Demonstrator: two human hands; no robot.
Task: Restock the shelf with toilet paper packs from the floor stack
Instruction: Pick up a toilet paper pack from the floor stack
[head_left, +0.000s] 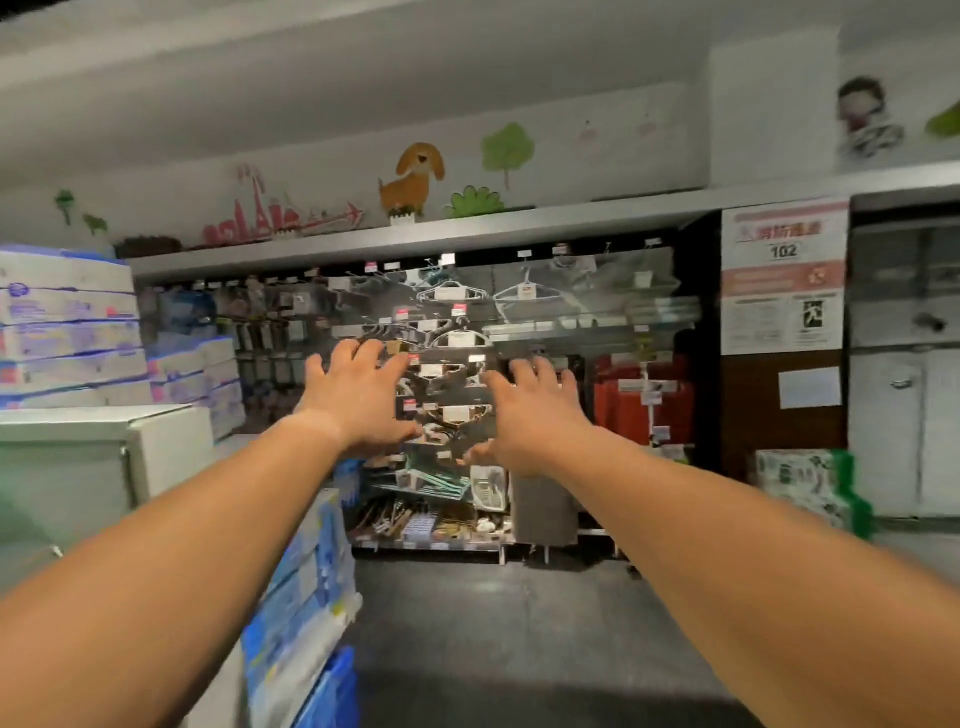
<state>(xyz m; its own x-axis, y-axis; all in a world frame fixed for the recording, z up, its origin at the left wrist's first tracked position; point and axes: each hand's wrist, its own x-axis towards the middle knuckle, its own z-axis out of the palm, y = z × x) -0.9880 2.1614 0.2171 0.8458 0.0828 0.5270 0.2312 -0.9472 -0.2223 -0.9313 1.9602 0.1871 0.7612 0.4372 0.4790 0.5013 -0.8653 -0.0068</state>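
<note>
Reaching forward with both arms, I have my left hand (358, 400) and right hand (530, 415) out in front of me, fingers spread and relaxed, each grip wide open and holding nothing. The blue-and-white plastic-wrapped toilet paper packs (301, 587) are stacked low at my near left, leaning on the dark grey floor (519, 649); more white-and-purple wrapped packs (67, 332) are piled high at the far left. Straight ahead, far off, is a display rack of hangers and small hardware (457, 364), blurred.

I judge a pack light but bulky, soft enough to dent, its film slick. I would take it with a palm on each short end, squeezing inward, or hook fingers under the wrap's seam, not pinch a corner where the film could tear.
</note>
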